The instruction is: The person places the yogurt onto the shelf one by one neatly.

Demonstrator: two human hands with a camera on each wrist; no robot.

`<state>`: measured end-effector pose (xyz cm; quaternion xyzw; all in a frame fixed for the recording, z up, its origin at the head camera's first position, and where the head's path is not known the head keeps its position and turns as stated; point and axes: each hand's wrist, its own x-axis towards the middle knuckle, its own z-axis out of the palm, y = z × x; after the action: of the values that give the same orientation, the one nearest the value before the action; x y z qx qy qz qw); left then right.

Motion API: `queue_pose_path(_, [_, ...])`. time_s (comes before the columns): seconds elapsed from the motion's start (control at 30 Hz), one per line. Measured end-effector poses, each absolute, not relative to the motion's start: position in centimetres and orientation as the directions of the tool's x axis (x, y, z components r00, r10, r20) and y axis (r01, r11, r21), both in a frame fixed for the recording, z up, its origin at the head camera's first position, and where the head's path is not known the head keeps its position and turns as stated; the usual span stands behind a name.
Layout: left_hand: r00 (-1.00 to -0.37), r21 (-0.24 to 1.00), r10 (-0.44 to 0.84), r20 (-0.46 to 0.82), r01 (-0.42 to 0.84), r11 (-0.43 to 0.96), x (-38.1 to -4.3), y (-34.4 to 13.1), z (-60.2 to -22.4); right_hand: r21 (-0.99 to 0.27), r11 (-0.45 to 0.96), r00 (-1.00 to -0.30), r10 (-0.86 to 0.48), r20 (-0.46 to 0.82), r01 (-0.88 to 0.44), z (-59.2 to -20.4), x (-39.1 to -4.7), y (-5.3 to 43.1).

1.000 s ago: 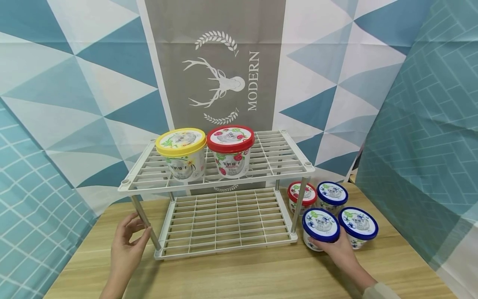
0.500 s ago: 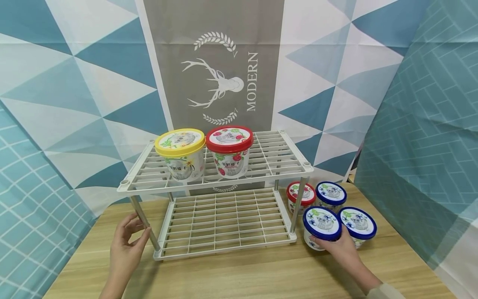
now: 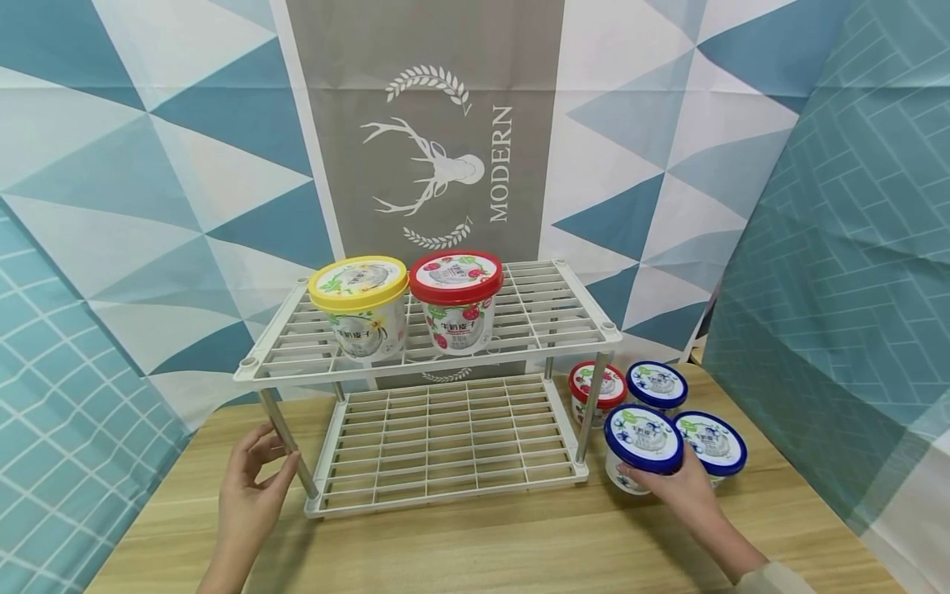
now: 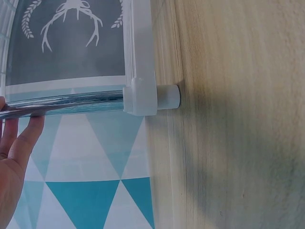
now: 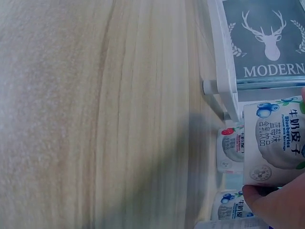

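Observation:
My right hand grips a blue-lidded blueberry milk tub by its side, right of the white two-tier rack. In the right wrist view, the thumb lies along the base of this tub, which appears slightly raised off the table. My left hand holds the rack's front left metal post between thumb and fingers. On the upper tier stand a yellow-lidded tub and a red-lidded strawberry tub, side by side.
Behind the held tub stand a smaller-looking red-lidded tub and a blue-lidded tub. Another blue-lidded tub is close by on the right. A patterned cloth hangs behind the wooden table.
The right hand has raised the blue-lidded tub a little and shifted it slightly right. My left hand has stayed at the post.

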<state>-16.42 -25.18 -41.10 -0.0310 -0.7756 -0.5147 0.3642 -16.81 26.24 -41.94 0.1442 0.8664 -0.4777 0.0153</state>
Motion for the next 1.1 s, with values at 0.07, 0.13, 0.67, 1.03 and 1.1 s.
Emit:
queue_pose_path(0.07, [-0.734,0.777,-0.327,0.596,0.424,0.466,-16.5,-25.2,-41.1,-0.824,0.5,-0.957,0.239,-0.165,0.267,-41.8,-16.8,26.3])
queue_pose_path(0.13, [-0.734,0.777,-0.328,0.595,0.422,0.467,-16.5,-25.2,-41.1,-0.823,0.501,-0.957,0.241,-0.164,0.267,-41.7,-16.8,26.3])
queue_pose_path(0.67, [-0.73,0.772,-0.322,0.603,0.434,0.464,-16.7,-25.4,-41.3,-0.823,0.521,-0.966,0.225,-0.124,0.227,-40.6,-16.6,26.6])
queue_pose_path(1.03, [-0.733,0.774,-0.321,0.6,0.43,0.464,-16.6,-25.4,-41.3,-0.829,0.522,-0.972,0.209,-0.105,0.201,-39.8,-16.4,26.7])
queue_pose_path(1.1, [-0.734,0.776,-0.322,0.597,0.427,0.464,-16.6,-25.4,-41.3,-0.826,0.527,-0.972,0.211,-0.102,0.201,-39.7,-16.3,26.7])
